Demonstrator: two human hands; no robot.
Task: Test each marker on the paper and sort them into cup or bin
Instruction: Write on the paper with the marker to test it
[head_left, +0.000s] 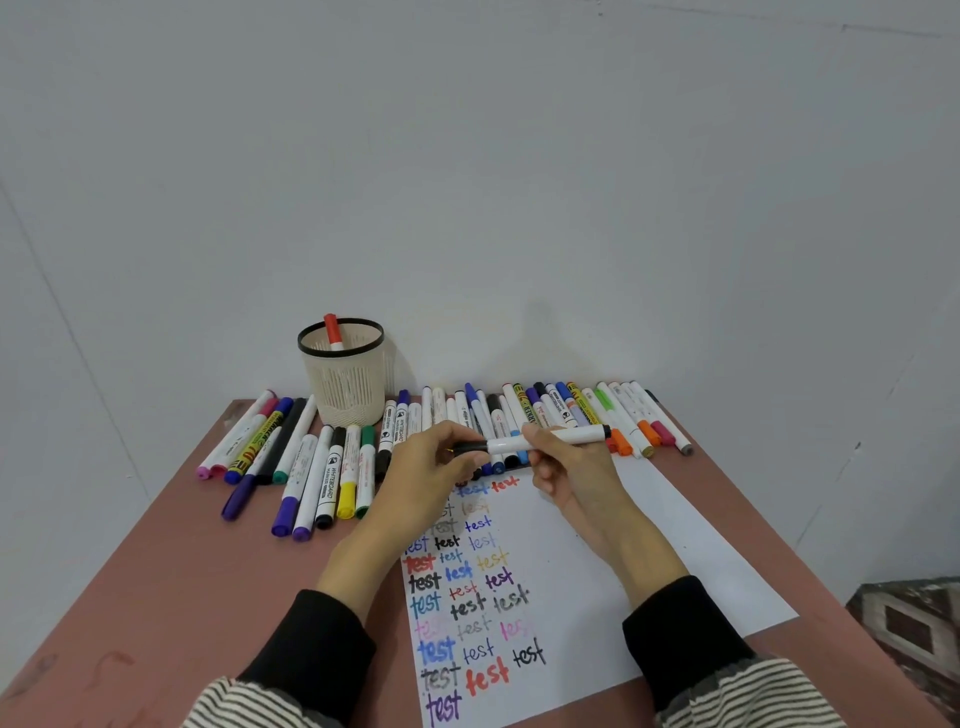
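- marker (545, 439) held level over paper (649, 545): left hand (426, 467) pinched on black cap, right hand (566, 467) clamped on white barrel
- prob light, stiff, smooth plastic, so best gripped mid-barrel w/ cap pulled straight off

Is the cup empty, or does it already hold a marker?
Not empty: one red-capped marker stands inside the cup, its cap above the black rim. Nothing else shows above the rim.

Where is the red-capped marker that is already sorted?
In the head view, the red-capped marker stands inside the mesh cup, at the back left of the table by the wall, behind the rows of markers.
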